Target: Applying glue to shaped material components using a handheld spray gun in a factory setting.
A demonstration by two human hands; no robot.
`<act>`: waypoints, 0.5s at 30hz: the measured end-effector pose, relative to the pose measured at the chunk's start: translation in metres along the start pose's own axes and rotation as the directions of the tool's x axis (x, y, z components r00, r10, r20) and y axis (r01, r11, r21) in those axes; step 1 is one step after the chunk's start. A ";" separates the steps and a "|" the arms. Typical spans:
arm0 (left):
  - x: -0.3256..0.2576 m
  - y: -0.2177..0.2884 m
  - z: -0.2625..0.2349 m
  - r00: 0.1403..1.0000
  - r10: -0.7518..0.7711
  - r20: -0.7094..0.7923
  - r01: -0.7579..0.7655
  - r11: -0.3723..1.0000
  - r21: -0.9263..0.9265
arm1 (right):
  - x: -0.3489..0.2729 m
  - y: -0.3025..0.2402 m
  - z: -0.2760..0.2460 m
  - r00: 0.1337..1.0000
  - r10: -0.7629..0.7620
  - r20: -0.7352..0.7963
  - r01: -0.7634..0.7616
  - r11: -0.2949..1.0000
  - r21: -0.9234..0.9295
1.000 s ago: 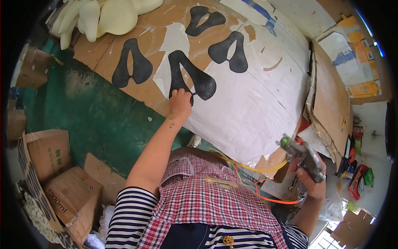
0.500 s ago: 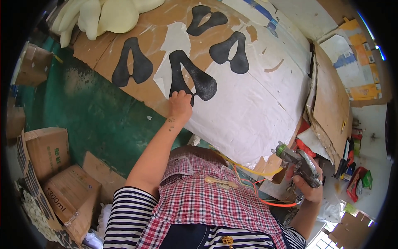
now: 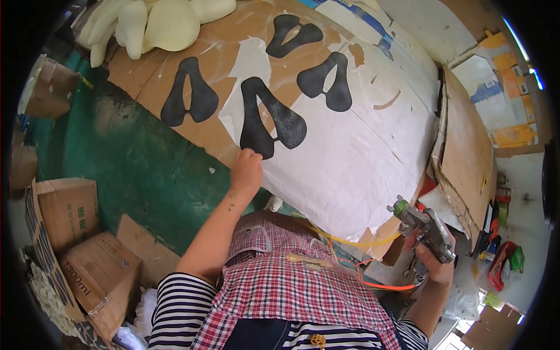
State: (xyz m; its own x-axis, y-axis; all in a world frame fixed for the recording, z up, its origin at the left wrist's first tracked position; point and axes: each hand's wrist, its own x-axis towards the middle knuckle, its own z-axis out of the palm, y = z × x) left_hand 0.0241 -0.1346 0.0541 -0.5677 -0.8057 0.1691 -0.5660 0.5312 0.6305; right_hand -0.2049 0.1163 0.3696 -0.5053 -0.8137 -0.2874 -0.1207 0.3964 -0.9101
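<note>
The nearest black pad (image 3: 290, 127), a forked shape with two rounded lobes and a slit down its middle, lies flat with pale dusty specks on it. My left hand (image 3: 247, 172) is at its near left lobe, fingers curled together on the edge. Off to the right, well apart from the pads, my right hand (image 3: 436, 263) grips a grey spray gun (image 3: 424, 228) with a green part at its front end. Three like pads lie farther back: a left one (image 3: 203, 100), a far one (image 3: 300, 38) and a right one (image 3: 340, 79).
The pads rest on a worktop covered with brown cardboard and white sheeting (image 3: 350, 169). Cream foam-like pieces (image 3: 172, 26) are heaped at the far left. Cardboard boxes (image 3: 99, 277) stand at lower left. An orange hose (image 3: 388, 286) and a yellow hose (image 3: 350, 240) run near the spray gun.
My left hand has drawn back toward me, from on top of the near pad's left lobe to its edge. The pads keep their places on the worktop. My right hand still holds the spray gun.
</note>
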 end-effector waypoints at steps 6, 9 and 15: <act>-0.064 -0.048 -0.015 0.970 -0.240 0.032 0.241 0.970 -0.038 | 0.015 0.003 0.010 0.997 -0.059 -0.051 0.065 0.991 0.113; -0.104 -0.075 -0.024 0.920 -0.377 0.106 0.377 0.926 0.013 | 0.010 0.005 -0.001 0.999 -0.040 0.016 0.039 0.996 0.078; -0.181 -0.125 -0.021 0.702 -0.683 0.204 0.635 0.729 0.256 | 0.017 0.002 0.018 0.997 -0.062 0.038 0.058 0.994 0.094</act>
State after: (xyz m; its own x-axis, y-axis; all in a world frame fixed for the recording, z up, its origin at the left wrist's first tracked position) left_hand 0.2100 -0.0605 -0.0388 -0.1339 -0.8743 -0.4666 -0.9262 -0.0571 0.3728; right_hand -0.1982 0.0956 0.3573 -0.4642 -0.8522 -0.2414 -0.0688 0.3065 -0.9494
